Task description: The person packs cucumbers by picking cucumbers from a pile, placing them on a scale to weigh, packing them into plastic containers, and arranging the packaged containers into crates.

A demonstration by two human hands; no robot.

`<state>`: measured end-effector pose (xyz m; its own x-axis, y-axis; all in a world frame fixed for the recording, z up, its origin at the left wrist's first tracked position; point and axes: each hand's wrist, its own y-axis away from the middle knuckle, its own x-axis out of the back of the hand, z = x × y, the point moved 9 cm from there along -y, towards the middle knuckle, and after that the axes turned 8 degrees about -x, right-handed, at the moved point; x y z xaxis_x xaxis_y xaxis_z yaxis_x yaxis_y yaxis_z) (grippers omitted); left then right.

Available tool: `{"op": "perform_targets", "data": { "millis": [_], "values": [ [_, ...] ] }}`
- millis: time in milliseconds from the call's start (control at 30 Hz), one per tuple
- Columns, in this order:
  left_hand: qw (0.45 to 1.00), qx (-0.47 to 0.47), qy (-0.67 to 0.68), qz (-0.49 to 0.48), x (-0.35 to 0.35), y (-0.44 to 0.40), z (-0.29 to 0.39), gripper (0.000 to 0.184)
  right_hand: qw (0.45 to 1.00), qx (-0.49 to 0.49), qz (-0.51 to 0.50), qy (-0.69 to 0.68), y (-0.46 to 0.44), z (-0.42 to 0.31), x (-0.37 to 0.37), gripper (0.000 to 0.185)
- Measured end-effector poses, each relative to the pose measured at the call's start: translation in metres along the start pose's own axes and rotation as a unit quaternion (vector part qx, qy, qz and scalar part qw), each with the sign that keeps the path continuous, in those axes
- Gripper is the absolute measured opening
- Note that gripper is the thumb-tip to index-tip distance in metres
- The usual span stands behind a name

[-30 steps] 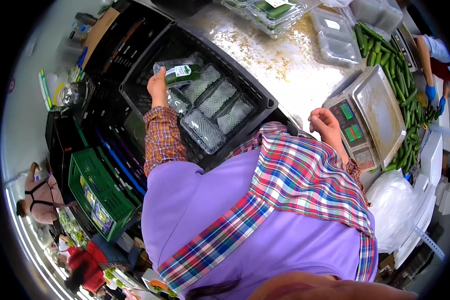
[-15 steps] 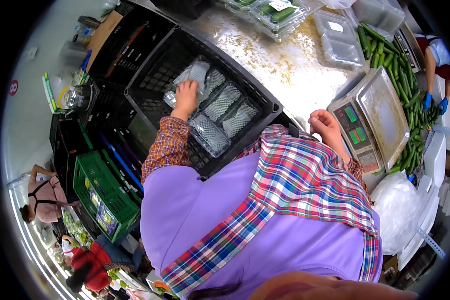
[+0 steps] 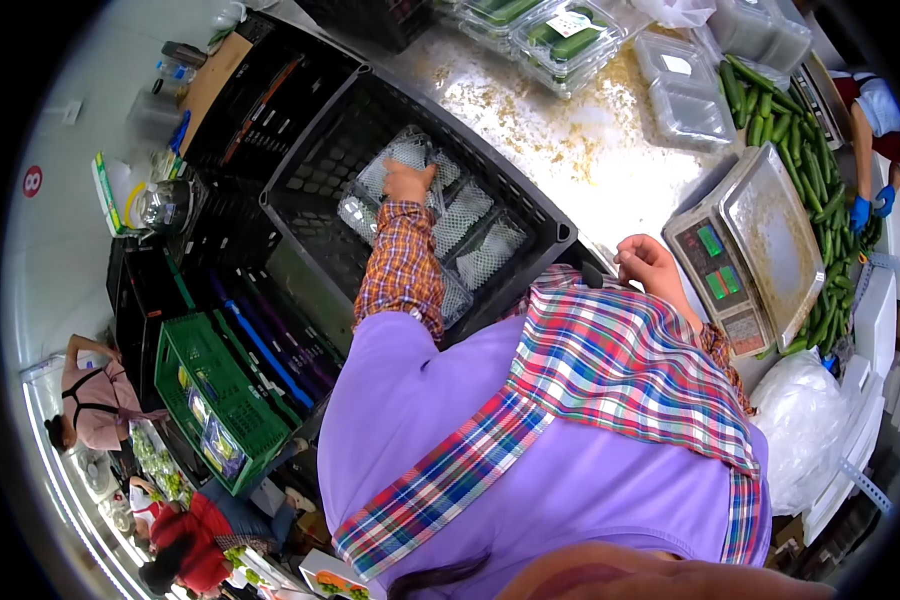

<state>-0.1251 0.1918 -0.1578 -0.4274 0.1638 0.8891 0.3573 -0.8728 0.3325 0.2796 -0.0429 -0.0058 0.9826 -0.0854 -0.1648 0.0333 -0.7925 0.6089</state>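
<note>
Head view: toward 11 o'clock, the left hand (image 3: 408, 183) lies on netted packs (image 3: 492, 250) in the black crate (image 3: 470, 150), whether clamped cannot be told; light, even pressure should seat them level. Counted: at least five packs, one crate and, toward 3 o'clock, one scale (image 3: 770, 245) beside the right hand (image 3: 648, 262), empty, fingers loosely parted.
</note>
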Motion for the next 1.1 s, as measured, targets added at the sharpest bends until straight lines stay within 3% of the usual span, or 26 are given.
{"op": "perform_targets", "data": {
  "millis": [133, 167, 267, 300, 433, 567, 700, 800, 933, 1067, 1100],
  "values": [
    [0.997, 0.048, 0.032, -0.056, -0.005, -0.027, -0.018, 0.116, 0.999, 0.005, 0.024, -0.024, 0.007, 0.002, 0.011, 0.01],
    [0.999, 0.007, 0.01, -0.052, -0.019, -0.05, -0.027, 0.103, 0.999, 0.007, 0.033, -0.031, 0.009, 0.003, 0.015, 0.01],
    [0.985, 0.003, 0.041, -0.167, -0.07, -0.095, -0.066, 0.097, 0.997, 0.014, 0.05, -0.049, 0.01, 0.007, 0.022, 0.01],
    [0.973, 0.08, 0.145, -0.163, -0.089, -0.1, -0.086, 0.077, 0.997, 0.016, 0.053, -0.049, 0.01, 0.008, 0.023, 0.01],
    [0.847, 0.132, 0.486, -0.173, -0.043, -0.012, -0.038, 0.048, 0.997, 0.017, 0.047, -0.052, 0.007, 0.007, 0.02, 0.011],
    [0.782, 0.158, 0.585, -0.143, -0.038, 0.017, -0.024, 0.045, 0.999, 0.01, 0.02, -0.039, 0.0, 0.006, 0.008, 0.01],
    [0.77, 0.146, 0.6, -0.158, -0.045, 0.004, -0.045, 0.043, 1.0, 0.009, 0.004, -0.002, -0.004, 0.004, 0.0, 0.01],
    [0.655, 0.243, 0.708, -0.104, -0.05, -0.016, -0.077, 0.042, 1.0, 0.011, 0.001, 0.003, -0.005, 0.004, 0.002, 0.01],
    [0.524, 0.27, 0.807, -0.011, -0.047, -0.033, -0.082, 0.047, 1.0, 0.009, 0.001, -0.006, -0.007, 0.004, 0.002, 0.011],
    [0.526, 0.223, 0.817, -0.083, -0.075, -0.043, -0.068, 0.065, 1.0, 0.015, 0.0, 0.01, -0.006, 0.002, -0.003, 0.012],
    [0.49, 0.227, 0.839, -0.067, -0.077, -0.045, -0.07, 0.067, 1.0, 0.015, 0.004, 0.006, -0.004, 0.003, -0.002, 0.011]
  ]
}}
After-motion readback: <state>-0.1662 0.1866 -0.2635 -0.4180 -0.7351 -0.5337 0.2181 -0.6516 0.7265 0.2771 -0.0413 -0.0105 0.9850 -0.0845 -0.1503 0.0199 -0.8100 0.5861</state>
